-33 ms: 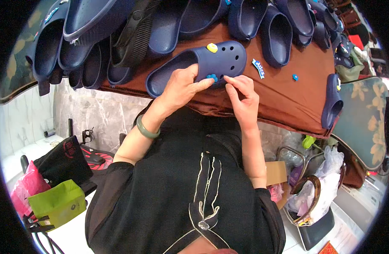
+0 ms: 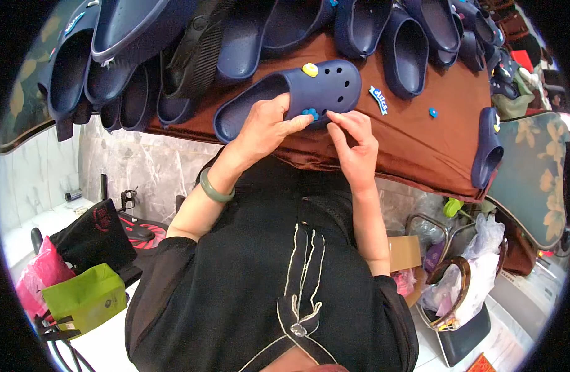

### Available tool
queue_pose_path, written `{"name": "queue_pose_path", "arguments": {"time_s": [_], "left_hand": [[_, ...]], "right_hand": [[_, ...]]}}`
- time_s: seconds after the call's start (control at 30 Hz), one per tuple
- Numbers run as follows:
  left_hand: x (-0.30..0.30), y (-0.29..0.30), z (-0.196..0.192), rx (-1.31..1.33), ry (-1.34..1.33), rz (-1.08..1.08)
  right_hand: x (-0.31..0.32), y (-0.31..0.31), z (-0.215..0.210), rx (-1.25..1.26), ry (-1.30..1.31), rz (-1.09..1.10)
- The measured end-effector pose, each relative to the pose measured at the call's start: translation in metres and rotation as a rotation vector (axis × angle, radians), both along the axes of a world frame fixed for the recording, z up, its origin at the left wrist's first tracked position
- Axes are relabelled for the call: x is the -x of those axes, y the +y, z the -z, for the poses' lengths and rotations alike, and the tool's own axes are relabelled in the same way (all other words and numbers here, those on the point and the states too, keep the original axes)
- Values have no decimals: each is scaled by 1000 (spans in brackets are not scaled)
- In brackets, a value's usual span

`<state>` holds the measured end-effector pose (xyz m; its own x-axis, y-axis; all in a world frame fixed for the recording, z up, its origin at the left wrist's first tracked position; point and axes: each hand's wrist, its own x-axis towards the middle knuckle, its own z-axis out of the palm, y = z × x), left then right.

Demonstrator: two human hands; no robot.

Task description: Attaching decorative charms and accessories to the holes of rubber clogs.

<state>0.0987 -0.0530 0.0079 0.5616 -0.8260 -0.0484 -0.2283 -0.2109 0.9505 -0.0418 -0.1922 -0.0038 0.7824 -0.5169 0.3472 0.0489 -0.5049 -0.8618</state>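
Observation:
A navy clog [image 2: 319,87] with round holes lies on the brown cloth, its toe pointing right. It carries a yellow-and-white charm [image 2: 310,69] near the far side of its upper and a blue flower-like charm [image 2: 310,114] near the closer side. My left hand [image 2: 266,129] grips the clog, fingers tucked into its opening and thumb against the blue charm. At the clog's near edge, beside a hole, my right hand [image 2: 357,146] has its index finger and thumb drawn together on the shoe. Whether something small sits between those fingertips is hidden.
Right of the clog lie a blue-and-white banner charm [image 2: 378,100] and a small blue charm [image 2: 433,113] on the brown cloth [image 2: 415,149]. More navy clogs [image 2: 406,56] line the far side and left. One clog [image 2: 487,149] rests at the right edge. Bags stand below.
My right thumb and hand have shifted very slightly left, toward the clog. My left hand and the clog stay in place.

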Motion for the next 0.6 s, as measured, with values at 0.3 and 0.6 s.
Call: {"name": "queue_pose_path", "arguments": {"time_s": [0.3, 0.6], "left_hand": [[-7, 5, 6, 23, 183, 62], [-4, 10, 17, 51, 151, 22]], "right_hand": [[-10, 13, 2, 220, -7, 64], [-3, 8, -3, 218, 26, -41]]}}
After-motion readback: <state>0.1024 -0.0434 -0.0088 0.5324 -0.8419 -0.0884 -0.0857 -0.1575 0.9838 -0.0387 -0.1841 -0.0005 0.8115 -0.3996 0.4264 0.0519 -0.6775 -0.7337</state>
